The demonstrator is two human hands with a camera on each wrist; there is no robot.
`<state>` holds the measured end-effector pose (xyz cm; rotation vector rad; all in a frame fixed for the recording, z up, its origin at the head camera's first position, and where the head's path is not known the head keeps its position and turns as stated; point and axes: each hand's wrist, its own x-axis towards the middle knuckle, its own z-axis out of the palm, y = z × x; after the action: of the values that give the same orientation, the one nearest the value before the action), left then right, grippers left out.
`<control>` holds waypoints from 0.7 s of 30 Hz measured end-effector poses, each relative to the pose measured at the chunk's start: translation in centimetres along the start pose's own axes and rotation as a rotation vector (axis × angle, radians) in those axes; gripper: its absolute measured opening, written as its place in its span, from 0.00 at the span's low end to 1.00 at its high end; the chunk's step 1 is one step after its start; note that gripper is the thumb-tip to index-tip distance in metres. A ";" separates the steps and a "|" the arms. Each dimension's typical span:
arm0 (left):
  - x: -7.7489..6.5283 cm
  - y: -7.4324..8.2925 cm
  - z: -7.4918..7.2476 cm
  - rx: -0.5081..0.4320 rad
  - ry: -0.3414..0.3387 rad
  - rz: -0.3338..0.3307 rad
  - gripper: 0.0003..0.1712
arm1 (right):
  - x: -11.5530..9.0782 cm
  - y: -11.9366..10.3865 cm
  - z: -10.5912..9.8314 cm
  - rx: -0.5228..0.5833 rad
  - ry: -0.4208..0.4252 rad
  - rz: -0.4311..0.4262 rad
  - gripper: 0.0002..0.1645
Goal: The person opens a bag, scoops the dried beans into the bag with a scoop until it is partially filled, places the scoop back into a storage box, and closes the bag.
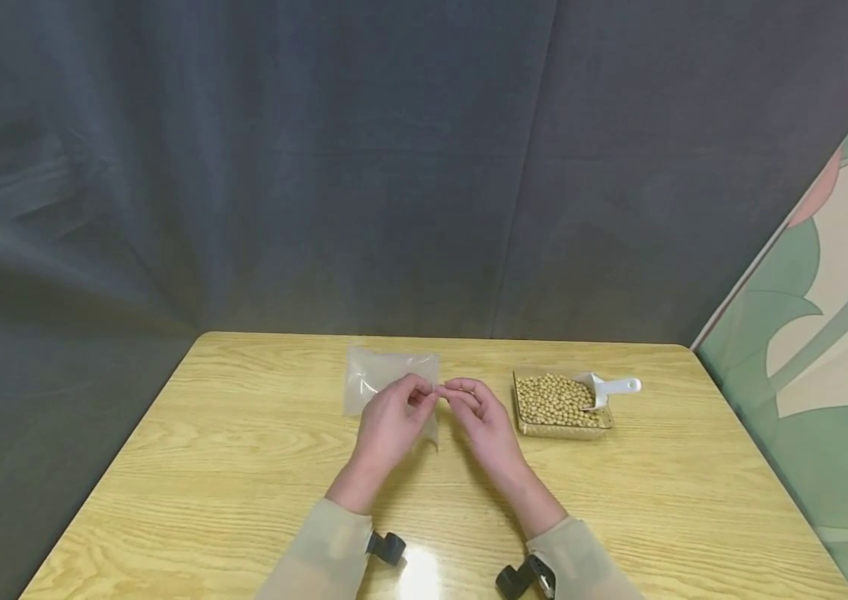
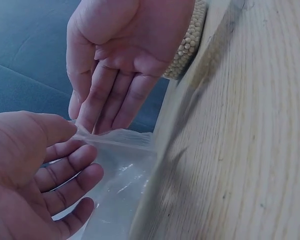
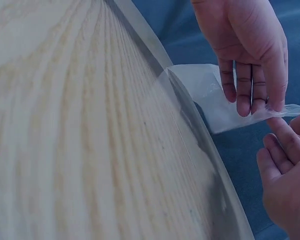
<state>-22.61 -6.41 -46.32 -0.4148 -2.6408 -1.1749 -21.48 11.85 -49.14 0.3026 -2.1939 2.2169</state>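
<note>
A clear plastic zip bag point(image 1: 379, 367) lies flat in front of my hands, its zip-strip edge turned to the right. My left hand point(image 1: 391, 421) pinches that edge between thumb and forefinger; in the left wrist view its other fingers curl loosely beside the bag point(image 2: 122, 185). From the other side my right hand point(image 1: 490, 425) pinches the same edge, fingertips touching those of the left. The right wrist view shows the bag's mouth point(image 3: 292, 110) bunched between both hands' fingertips. Nothing shows inside the bag.
Right of my hands stands a clear rectangular container point(image 1: 562, 432) of pale yellow soybeans point(image 1: 551, 400). A white scoop point(image 1: 619, 386) rests in it, handle out over the right rim. The wooden table point(image 1: 207, 433) backs onto a dark curtain point(image 1: 394, 167).
</note>
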 end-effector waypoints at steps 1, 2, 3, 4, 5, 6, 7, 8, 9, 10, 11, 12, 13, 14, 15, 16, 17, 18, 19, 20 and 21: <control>0.0 0.0 0.0 0.009 -0.003 0.006 0.04 | 0.0 0.0 0.0 -0.008 0.001 0.001 0.23; 0.0 0.0 0.1 0.018 -0.003 0.015 0.04 | 0.0 0.0 0.0 -0.016 0.004 0.001 0.24; 0.0 0.0 0.1 0.028 -0.002 0.025 0.04 | 0.0 0.0 0.0 -0.022 0.008 0.001 0.24; 0.0 -0.1 0.1 0.038 0.001 0.037 0.04 | 0.1 0.0 0.0 -0.027 0.015 0.003 0.24; 0.0 -0.1 0.2 0.046 0.006 0.046 0.04 | 0.1 -0.1 0.0 -0.033 0.021 0.004 0.24; 0.0 0.0 0.2 0.053 0.012 0.055 0.04 | 0.1 -0.1 0.0 -0.038 0.026 0.008 0.24; 0.0 -0.1 0.2 0.063 0.018 0.062 0.03 | 0.3 -0.1 0.1 -0.040 0.030 0.011 0.24; 0.1 -0.1 0.2 0.070 0.024 0.066 0.03 | 0.4 -0.1 0.1 -0.041 0.035 0.012 0.24; 0.1 -0.1 0.2 0.077 0.029 0.070 0.03 | 0.5 -0.1 0.2 -0.038 0.041 0.016 0.23; 0.1 -0.1 0.2 0.080 0.032 0.071 0.03 | 0.6 -0.2 0.3 -0.039 0.049 0.020 0.22; 0.2 -0.1 0.2 0.082 0.033 0.072 0.03 | 0.7 -0.2 0.4 -0.042 0.058 0.021 0.22; 0.2 0.0 0.2 0.083 0.031 0.074 0.03 | 0.8 -0.1 0.4 -0.042 0.068 0.023 0.21; 0.3 0.0 0.2 0.083 0.027 0.075 0.03 | 0.9 -0.1 0.5 -0.045 0.079 0.022 0.21; 0.3 0.0 0.3 0.083 0.022 0.074 0.03 | 1.0 -0.1 0.6 -0.047 0.093 0.020 0.20; 0.3 0.1 0.3 0.079 0.016 0.072 0.03 | 1.1 0.0 0.6 -0.050 0.105 0.021 0.20; 0.4 0.2 0.3 0.074 0.010 0.069 0.04 | 1.2 0.1 0.7 -0.057 0.116 0.021 0.19; 0.4 0.2 0.3 0.071 0.004 0.064 0.04 | 1.3 0.2 0.7 -0.066 0.125 0.023 0.18; 0.4 0.3 0.2 0.066 -0.004 0.057 0.04 | 1.3 0.3 0.8 -0.073 0.129 0.027 0.17; 0.4 0.3 0.2 0.061 -0.009 0.051 0.04 | 1.3 0.3 0.8 -0.085 0.135 0.032 0.17; 0.3 0.3 0.1 0.055 -0.015 0.043 0.04 | 1.4 0.4 0.8 -0.096 0.137 0.037 0.15; 0.3 0.4 0.1 0.047 -0.019 0.037 0.04 | 1.4 0.4 0.8 -0.107 0.135 0.040 0.14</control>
<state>-22.78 -6.06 -46.03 -0.4664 -2.6599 -1.1005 -22.85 10.84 -49.35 0.1040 -2.2548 2.0617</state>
